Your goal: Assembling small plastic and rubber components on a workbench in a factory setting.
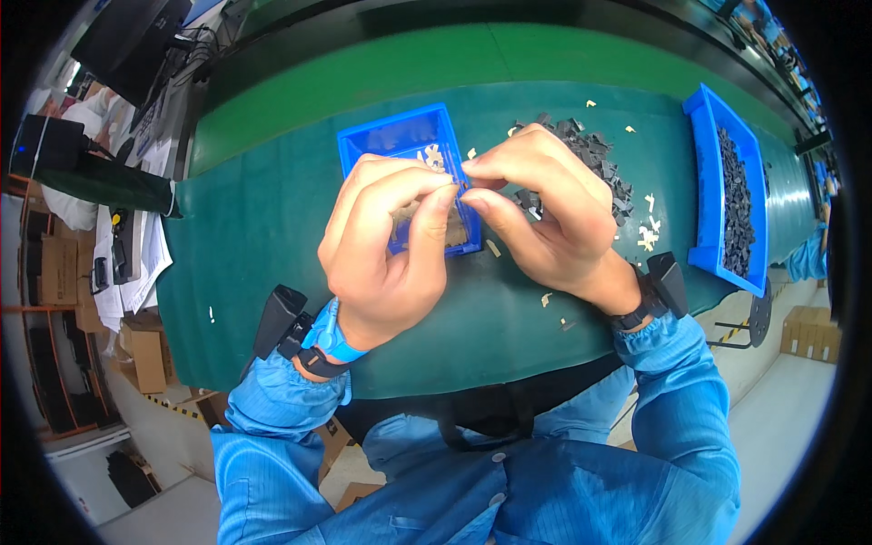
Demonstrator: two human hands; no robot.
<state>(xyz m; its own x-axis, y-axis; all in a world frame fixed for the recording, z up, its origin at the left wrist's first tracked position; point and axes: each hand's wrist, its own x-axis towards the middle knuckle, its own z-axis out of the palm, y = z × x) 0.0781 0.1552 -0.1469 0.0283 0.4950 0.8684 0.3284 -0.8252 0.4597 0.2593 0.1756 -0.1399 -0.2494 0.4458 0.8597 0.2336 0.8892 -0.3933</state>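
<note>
My left hand point(380, 238) is closed in a pinch, thumb and forefinger meeting on something small and dark that I cannot make out. Close against it, my right hand point(556, 211) has thumb and forefinger curled around the same spot; what lies between its tips is too small to name. Both hands hang over the right side of a blue bin point(393, 138). Inside that bin lie small beige pieces point(434, 158), partly covered by my left hand. Beyond and beside my right hand spreads a loose pile of small black pieces point(595, 156).
A second blue bin point(706, 195), filled with small black pieces point(738, 204), stands at the right. Several beige bits point(648, 238) lie scattered on the green mat point(263, 272). At the left are a black boxy device point(45, 150), papers point(150, 259) and a monitor point(127, 41).
</note>
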